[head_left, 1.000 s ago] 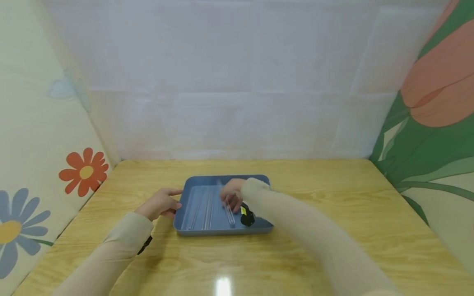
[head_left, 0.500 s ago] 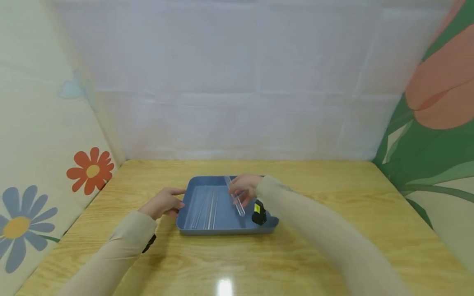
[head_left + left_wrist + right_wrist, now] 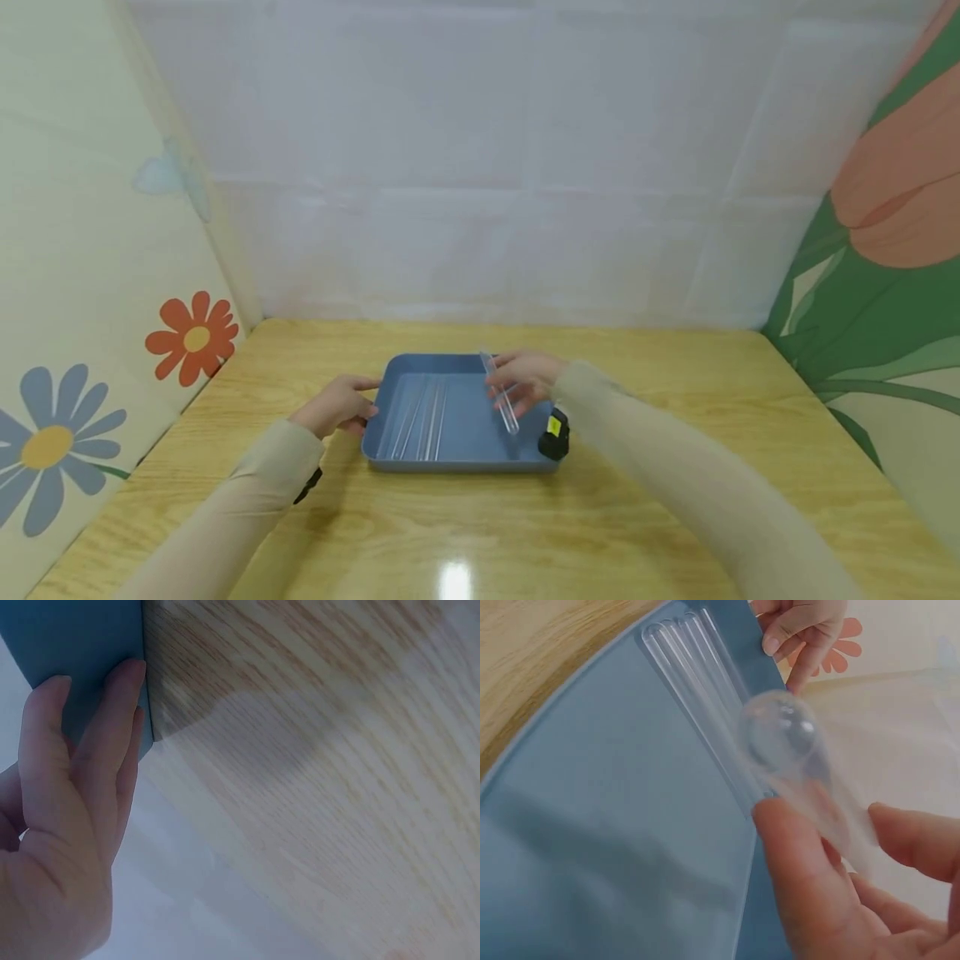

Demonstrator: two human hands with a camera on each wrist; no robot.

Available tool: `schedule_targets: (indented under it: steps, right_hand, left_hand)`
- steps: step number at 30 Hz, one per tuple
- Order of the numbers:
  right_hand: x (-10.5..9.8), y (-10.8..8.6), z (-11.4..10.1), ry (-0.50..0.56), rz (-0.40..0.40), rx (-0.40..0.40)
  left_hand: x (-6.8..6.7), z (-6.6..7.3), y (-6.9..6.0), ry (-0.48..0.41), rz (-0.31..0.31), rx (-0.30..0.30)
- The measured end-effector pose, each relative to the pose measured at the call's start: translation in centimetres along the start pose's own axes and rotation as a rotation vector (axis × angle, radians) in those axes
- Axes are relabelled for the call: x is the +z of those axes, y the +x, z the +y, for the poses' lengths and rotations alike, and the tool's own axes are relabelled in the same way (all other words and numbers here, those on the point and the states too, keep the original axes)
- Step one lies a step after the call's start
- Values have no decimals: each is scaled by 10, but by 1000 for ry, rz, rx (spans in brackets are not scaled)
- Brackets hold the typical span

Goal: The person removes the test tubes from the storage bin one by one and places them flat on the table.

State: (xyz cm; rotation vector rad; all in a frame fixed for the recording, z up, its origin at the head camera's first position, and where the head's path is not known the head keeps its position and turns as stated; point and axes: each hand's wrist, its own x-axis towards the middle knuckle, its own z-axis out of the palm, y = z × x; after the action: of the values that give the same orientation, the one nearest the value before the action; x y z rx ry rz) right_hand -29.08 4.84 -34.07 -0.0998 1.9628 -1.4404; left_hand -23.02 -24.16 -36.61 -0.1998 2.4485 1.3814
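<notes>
My right hand (image 3: 525, 382) pinches a clear glass test tube (image 3: 504, 398) between thumb and fingers, tilted above the right half of a blue tray (image 3: 461, 467). In the right wrist view, the rounded end of this test tube (image 3: 784, 735) points away from the fingers and is blurred. Several more clear test tubes (image 3: 423, 425) lie side by side in the tray's left half. My left hand (image 3: 339, 406) rests against the tray's left side. Its fairly straight fingers (image 3: 105, 727) touch the outer wall in the left wrist view; the thumb is mostly hidden there.
The tray stands on a wood-grain table (image 3: 450, 533). A white sheet (image 3: 480, 167) hangs behind it. Flower-patterned panels stand at the left and right. A black wrist camera (image 3: 553, 435) sits under my right wrist, close to the tray's right front corner.
My right hand has lifted the test tube from the tray's middle and carried it to the right. The left hand stays at the tray's left side. The head view has shifted slightly.
</notes>
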Motion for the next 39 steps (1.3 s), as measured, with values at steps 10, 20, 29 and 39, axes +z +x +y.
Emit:
schedule_targets:
  steps: [10, 20, 29, 39]
  right_hand:
    - [-14, -13, 7, 50, -50, -45]
    - [-27, -26, 15, 48, -30, -67]
    - [-36, -33, 18, 59, -4, -76]
    - [-45, -40, 23, 66, 0, -93]
  left_hand:
    - [3, 2, 0, 27, 21, -12]
    - [5, 1, -3, 23, 17, -7]
    - [4, -1, -2, 31, 39, -23]
    - [7, 3, -3, 19, 54, -35]
